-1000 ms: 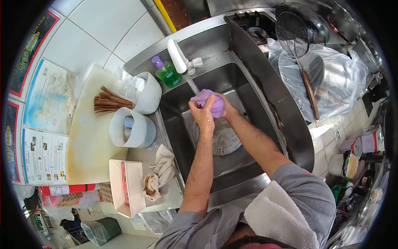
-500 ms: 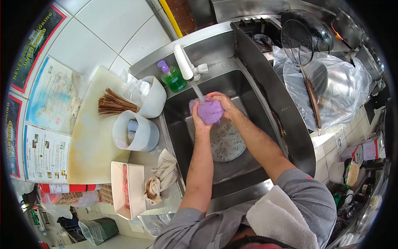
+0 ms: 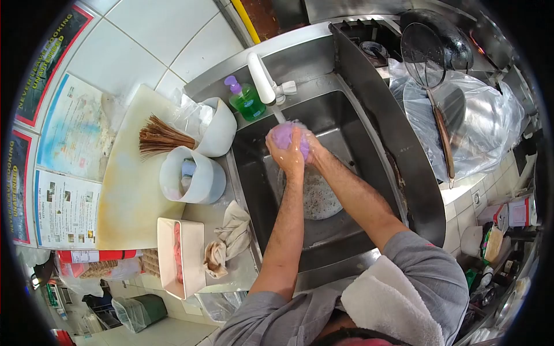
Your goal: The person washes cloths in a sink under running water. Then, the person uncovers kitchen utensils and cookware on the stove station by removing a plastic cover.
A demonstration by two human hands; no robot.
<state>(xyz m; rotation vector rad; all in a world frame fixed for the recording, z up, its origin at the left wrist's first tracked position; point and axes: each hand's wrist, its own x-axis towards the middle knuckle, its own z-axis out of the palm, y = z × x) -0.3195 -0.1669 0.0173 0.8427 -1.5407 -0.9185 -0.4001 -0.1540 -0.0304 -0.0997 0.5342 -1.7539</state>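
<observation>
Under the running white faucet [image 3: 262, 81], a bunched purple cloth [image 3: 283, 136] is pressed between my two hands. My left hand [image 3: 290, 154] wraps round its near left side, fingers curled over it. On the other side, my right hand [image 3: 314, 149] grips the cloth, partly hidden behind it and my left hand. Water falls onto the top of the cloth. Both hands are wet and held above the steel sink [image 3: 258, 173], where foamy water [image 3: 320, 202] lies at the bottom.
A green soap bottle [image 3: 247, 101] stands left of the faucet. Two white containers [image 3: 199, 180], a stick brush [image 3: 164, 137], a crumpled rag [image 3: 235, 230] and a cream box [image 3: 196, 254] line the left counter. On the right are a steel partition [image 3: 386, 127] and a long-handled strainer [image 3: 441, 132] over plastic.
My left hand has shifted further over the purple cloth, and my right hand has slid down behind it. The cloth is squeezed more compactly. The view has shifted slightly.
</observation>
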